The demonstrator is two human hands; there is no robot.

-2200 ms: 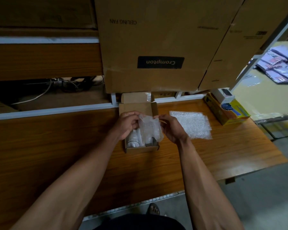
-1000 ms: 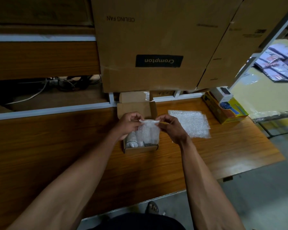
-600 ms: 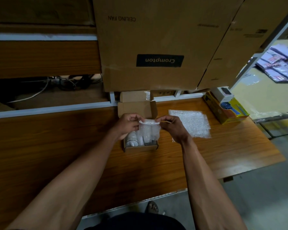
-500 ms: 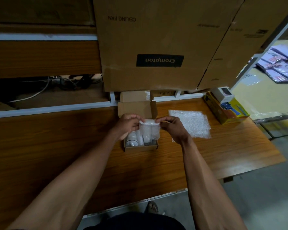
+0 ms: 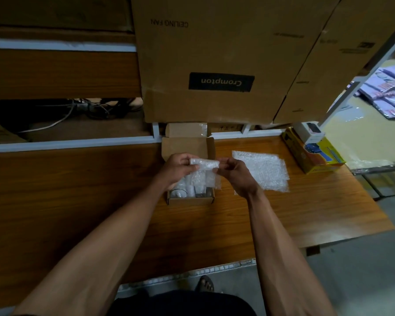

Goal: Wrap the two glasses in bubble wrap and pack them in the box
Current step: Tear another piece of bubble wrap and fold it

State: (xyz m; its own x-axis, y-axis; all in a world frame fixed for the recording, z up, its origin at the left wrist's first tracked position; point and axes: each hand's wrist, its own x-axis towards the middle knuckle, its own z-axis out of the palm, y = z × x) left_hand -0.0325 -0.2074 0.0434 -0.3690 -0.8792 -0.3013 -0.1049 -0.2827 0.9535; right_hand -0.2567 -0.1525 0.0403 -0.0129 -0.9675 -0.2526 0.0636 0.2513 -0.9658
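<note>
A small open cardboard box (image 5: 189, 200) sits on the wooden table (image 5: 78, 201) with its lid flap standing up at the back. Inside it lie wrapped glasses (image 5: 180, 190), partly hidden by my hands. My left hand (image 5: 177, 167) and my right hand (image 5: 234, 173) each pinch an end of a folded sheet of bubble wrap (image 5: 204, 165) held just above the box; its lower part hangs down over the contents.
More bubble wrap sheets (image 5: 262, 169) lie flat on the table right of the box. A yellow and blue carton (image 5: 315, 156) stands at the far right edge. Large cardboard cartons (image 5: 214, 60) rise directly behind the box. Cables lie on the shelf at the left.
The bubble wrap sheet has been folded over at its top edge and stays held over the box. Both hands remain almost in place.
</note>
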